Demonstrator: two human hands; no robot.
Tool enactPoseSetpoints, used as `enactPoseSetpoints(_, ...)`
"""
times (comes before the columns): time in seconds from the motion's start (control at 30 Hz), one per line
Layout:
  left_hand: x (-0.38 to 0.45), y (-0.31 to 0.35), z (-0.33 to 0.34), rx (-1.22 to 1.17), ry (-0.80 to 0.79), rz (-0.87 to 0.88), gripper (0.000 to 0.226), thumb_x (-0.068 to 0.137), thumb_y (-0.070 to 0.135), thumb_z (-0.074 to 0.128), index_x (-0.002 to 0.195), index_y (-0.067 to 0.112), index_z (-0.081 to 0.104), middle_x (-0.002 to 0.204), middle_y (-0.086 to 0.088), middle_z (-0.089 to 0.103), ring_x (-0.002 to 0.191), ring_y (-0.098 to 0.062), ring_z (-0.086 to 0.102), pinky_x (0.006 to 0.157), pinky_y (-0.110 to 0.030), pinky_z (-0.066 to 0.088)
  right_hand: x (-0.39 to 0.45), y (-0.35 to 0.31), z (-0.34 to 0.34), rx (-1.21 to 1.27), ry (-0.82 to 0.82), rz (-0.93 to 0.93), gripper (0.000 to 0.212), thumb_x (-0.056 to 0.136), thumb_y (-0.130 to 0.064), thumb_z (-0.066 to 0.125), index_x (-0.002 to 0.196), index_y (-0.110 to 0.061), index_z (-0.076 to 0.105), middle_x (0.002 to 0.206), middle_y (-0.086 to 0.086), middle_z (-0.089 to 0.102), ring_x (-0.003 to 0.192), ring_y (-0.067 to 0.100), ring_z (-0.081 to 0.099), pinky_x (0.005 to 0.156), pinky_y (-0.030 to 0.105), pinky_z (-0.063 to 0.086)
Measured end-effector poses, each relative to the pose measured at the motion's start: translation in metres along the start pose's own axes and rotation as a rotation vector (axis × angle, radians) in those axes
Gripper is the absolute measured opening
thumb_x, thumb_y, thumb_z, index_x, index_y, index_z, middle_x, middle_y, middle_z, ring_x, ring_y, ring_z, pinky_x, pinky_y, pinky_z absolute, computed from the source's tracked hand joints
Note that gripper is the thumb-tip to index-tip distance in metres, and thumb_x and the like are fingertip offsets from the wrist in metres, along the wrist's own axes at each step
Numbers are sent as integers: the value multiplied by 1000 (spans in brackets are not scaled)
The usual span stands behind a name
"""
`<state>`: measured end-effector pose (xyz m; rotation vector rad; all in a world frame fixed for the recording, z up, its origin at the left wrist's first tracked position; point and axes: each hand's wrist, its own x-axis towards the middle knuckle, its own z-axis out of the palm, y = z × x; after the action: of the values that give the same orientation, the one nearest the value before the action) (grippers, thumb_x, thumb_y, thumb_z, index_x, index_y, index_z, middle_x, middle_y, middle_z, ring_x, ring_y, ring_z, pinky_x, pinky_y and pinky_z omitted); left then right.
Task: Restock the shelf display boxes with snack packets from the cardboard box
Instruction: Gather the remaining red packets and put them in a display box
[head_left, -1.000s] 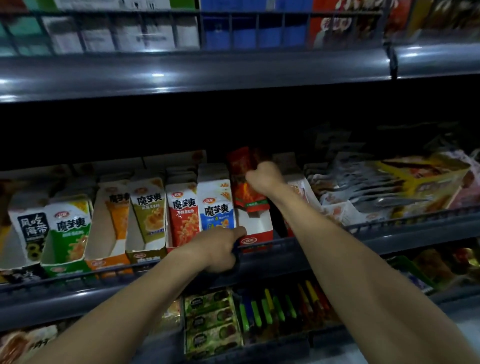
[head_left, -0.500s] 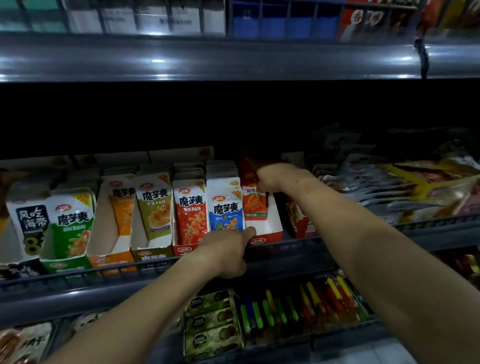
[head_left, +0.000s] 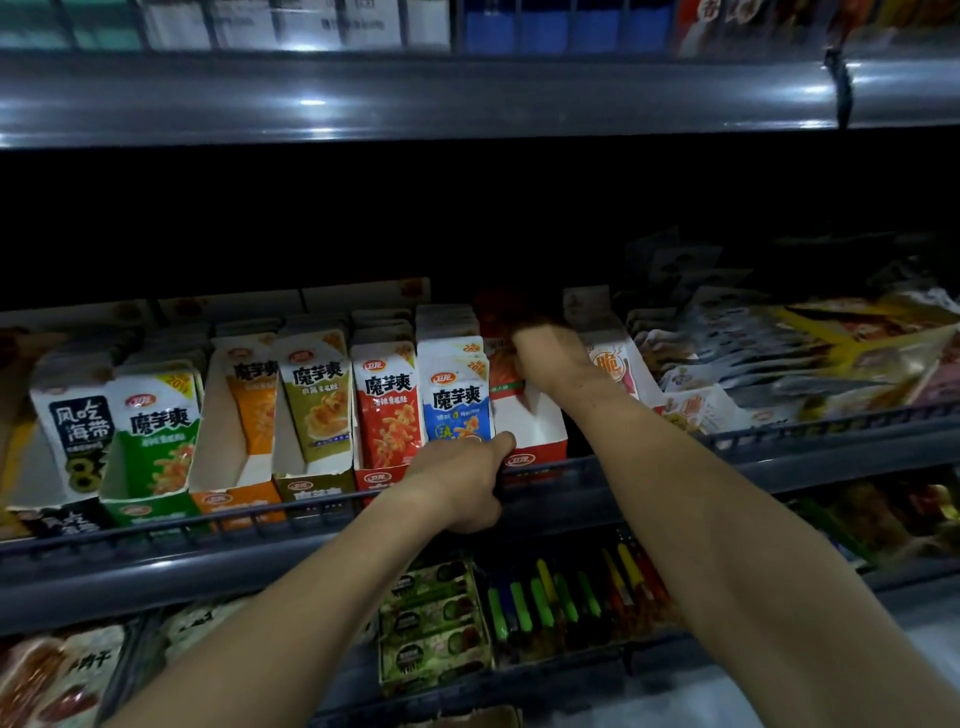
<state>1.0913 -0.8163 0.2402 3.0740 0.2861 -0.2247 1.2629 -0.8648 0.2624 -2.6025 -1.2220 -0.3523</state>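
**Red packets going into the display box on the middle shelf**

Along the middle shelf (head_left: 675, 499) stood a row of open-fronted display boxes. From the left, a black-and-white box (head_left: 62, 441) held seaweed packets, a green box (head_left: 150, 467) was filled to its front, and an orange box (head_left: 234, 452) and an olive box (head_left: 311, 431) were part empty, their packets set back from the front. A red box (head_left: 387, 415) and a blue-fronted row (head_left: 457, 400) were packed full. The left hand (head_left: 462, 483) was curled shut on the shelf's front rail, thumb touching the lower corner of the red-and-white display box (head_left: 535, 441). That box was mostly bare white inside. Above it the right hand (head_left: 550, 358) was closed around the red snack packets (head_left: 498, 358), holding them upright at the box's back. To the right lay slanted silver and yellow packets (head_left: 779, 358). The cardboard box was out of sight.
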Motion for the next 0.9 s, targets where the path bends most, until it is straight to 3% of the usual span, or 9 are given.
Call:
enactPoseSetpoints(0.07,0,0,1,13,17,4,49,82,25,59,126,22,36,118,-8,56,106,-31,56,85,-38,47,-7,-2,-7,-62,-102,28,17,95,-13,50,107,-8,61,106,18,65,95,35,63,75,36,48)
enactPoseSetpoints(0.17,-2,0,5,32,66,15,50,81,26,59,126,21,38,119,-9,57,108,-31,56,85,-36,46,-15,-1,-18,-39,-76,-26,16,89,-7,56,103,-8,62,107,19,65,95,38,63,71,35,48)
enactPoseSetpoints(0.3,-9,-4,9,-128,172,41,50,84,21,57,132,21,42,123,-8,56,111,-29,55,91,-37,48,-37,-5,-36,27,3,-75,32,87,-8,56,120,-11,58,116,15,59,105,36,58,79,36,50)
enactPoseSetpoints(0.4,-26,-9,8,-319,371,75,46,87,15,57,133,18,49,124,-6,54,115,-24,53,96,-34,47,-71,-9,-43,146,63,-56,28,88,-11,56,115,-15,62,113,9,63,102,30,59,81,40,53)
enactPoseSetpoints(0.5,-63,-15,20,-392,658,130,32,85,12,61,116,14,62,109,-5,63,102,-21,59,87,-29,47,-120,-17,-37,302,91,-5,18,89,-16,59,105,-19,66,97,2,68,88,24,64,74,39,56)
enactPoseSetpoints(0.57,-98,-20,44,-487,722,117,22,84,14,62,106,16,66,98,2,67,90,-12,61,78,-25,48,-158,-29,-24,403,77,6,14,89,-16,60,99,-19,68,87,-3,69,80,16,65,72,34,55)
enactPoseSetpoints(0.63,-134,-26,88,-550,669,78,14,85,19,62,98,19,69,89,11,66,81,-1,59,71,-19,46,-197,-45,-1,478,42,16,11,87,-14,63,95,-16,70,81,-4,69,69,3,61,70,27,53)
enactPoseSetpoints(0.7,-166,-35,143,-601,536,13,11,83,22,63,92,23,70,83,13,67,75,-1,62,67,-18,47,-233,-63,28,507,-39,11,9,86,-13,66,93,-14,71,80,-4,68,65,1,56,68,21,51)
enactPoseSetpoints(0.9,-234,-68,284,-656,-57,-203,17,80,12,63,91,20,73,88,5,73,83,-11,68,72,-14,44,-320,-127,124,529,-481,67,11,91,-19,64,101,-16,69,85,-7,65,78,2,58,74,19,50)
